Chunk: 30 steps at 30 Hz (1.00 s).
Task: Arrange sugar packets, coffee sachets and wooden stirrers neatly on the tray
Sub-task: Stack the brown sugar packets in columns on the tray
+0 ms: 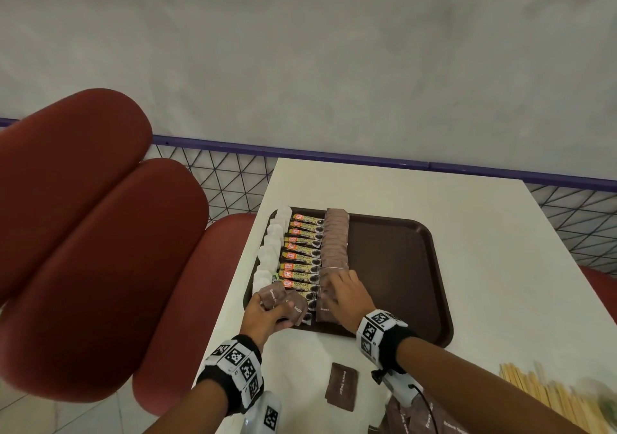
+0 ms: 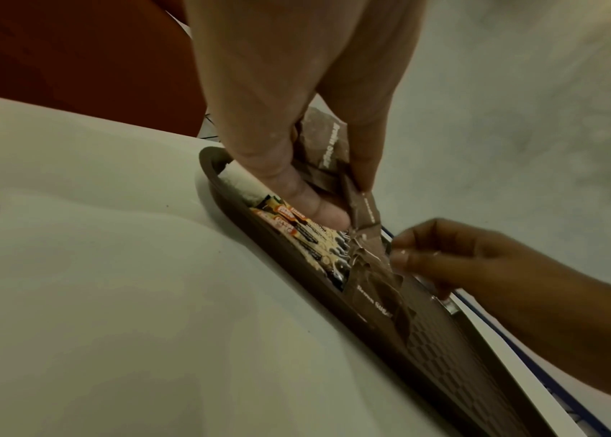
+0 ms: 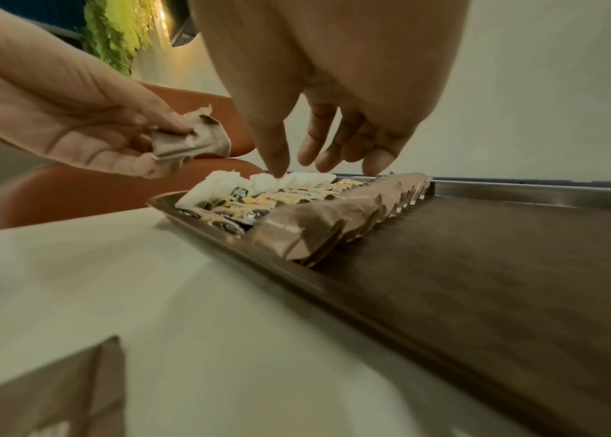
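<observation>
A dark brown tray [image 1: 394,266] holds three columns on its left half: white sugar packets [image 1: 272,250], coffee sachets [image 1: 303,253] and overlapping brown sugar packets [image 1: 334,243]. My left hand [image 1: 267,313] hovers over the tray's near left corner and grips a small bunch of brown sugar packets [image 2: 328,147] between thumb and fingers. My right hand [image 1: 344,291] is over the near end of the brown sugar row [image 3: 333,218], its straight fingertips [image 3: 277,168] pointing down onto the packets. Wooden stirrers [image 1: 541,390] lie on the table at the lower right.
One loose brown sugar packet [image 1: 342,387] lies on the white table [image 1: 467,206] just in front of the tray, with more brown packets [image 1: 410,417] at the bottom edge. Red padded seats [image 1: 100,233] stand to the left. The tray's right half is bare.
</observation>
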Motion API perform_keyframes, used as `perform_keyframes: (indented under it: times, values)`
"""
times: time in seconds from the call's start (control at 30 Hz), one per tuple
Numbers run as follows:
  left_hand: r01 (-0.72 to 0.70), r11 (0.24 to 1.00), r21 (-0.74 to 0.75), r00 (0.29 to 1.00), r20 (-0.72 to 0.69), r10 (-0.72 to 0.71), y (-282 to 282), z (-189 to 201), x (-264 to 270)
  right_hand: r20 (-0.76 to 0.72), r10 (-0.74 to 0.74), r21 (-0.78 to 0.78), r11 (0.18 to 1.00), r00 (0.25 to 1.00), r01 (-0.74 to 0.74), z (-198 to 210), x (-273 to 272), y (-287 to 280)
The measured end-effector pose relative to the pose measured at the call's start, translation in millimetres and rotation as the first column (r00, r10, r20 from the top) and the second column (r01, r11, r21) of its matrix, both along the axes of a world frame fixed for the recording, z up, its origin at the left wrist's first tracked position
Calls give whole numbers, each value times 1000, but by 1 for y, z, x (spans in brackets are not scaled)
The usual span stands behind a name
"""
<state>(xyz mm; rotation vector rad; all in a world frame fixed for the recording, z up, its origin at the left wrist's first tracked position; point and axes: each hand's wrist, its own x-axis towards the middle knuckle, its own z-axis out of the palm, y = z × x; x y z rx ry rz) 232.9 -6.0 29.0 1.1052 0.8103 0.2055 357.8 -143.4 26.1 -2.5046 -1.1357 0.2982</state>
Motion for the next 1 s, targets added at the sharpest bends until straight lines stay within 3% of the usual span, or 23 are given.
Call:
perform_keyframes:
  times: [0.1,0.2,0.4,0.57,0.67,0.73,0.83,1.0]
  values:
    - [11,1000,28,1000,-22,-10,-2,-2,0,-138,65,138,989,988,-45,8,-9,6]
    - [40,998,42,999,-24,-39,-5,-1,0,-232,120,137,987,965,-90,11,-16,11]
    - [36,999,16,999,-8,-36,-14,2,0,-512,89,213,977,854,26,10,-26,12]
    - [33,999,-24,999,5,-33,-24,3,-3,-456,-28,188,974,890,127,8,-23,4]
    - [8,1000,1,999,-31,-8,-23,-1,-6,-212,-144,168,969,967,181,9,-12,-7]
    - [-5,1000,29,998,-57,7,-20,-4,-8,-110,-225,114,965,968,237,12,-2,-15]
    - [-15,996,82,997,-78,21,-15,-7,-13,-125,-260,-18,966,957,260,12,7,-22]
    - [-45,989,143,994,-95,59,-10,-7,-21,-152,-171,-189,972,973,141,7,3,-20]
